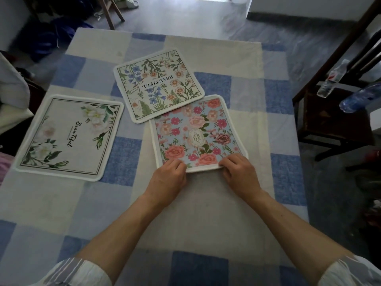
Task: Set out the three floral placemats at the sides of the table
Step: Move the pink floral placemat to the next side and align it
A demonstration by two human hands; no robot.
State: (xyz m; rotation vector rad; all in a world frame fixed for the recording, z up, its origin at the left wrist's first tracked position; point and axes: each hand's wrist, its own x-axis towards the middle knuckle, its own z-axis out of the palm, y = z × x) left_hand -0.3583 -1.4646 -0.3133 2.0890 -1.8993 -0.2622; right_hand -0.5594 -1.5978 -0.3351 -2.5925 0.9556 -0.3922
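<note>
The pink rose placemat [195, 131] is held at its near edge by both hands. Its near left corner is pinched by the left hand [168, 178], and its near right corner by the right hand [240, 174]. The wildflower placemat [158, 85] is laid just beyond it, with edges touching. The white flower placemat [68, 137] is laid flat at the left of the checked tabletop [206, 213]. Two bottles [332, 79] are seen on a chair [329, 124] at the right.

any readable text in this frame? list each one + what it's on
"BEAUTIFUL": wildflower placemat, upside down to the camera.
"Beau Tiful": white-rose placemat, script, with a tiny unreadable line beside it.
"GARDEN", letters stacked in an oval: pink-rose placemat, partly blurred.
Water bottle label: unreadable.
</note>
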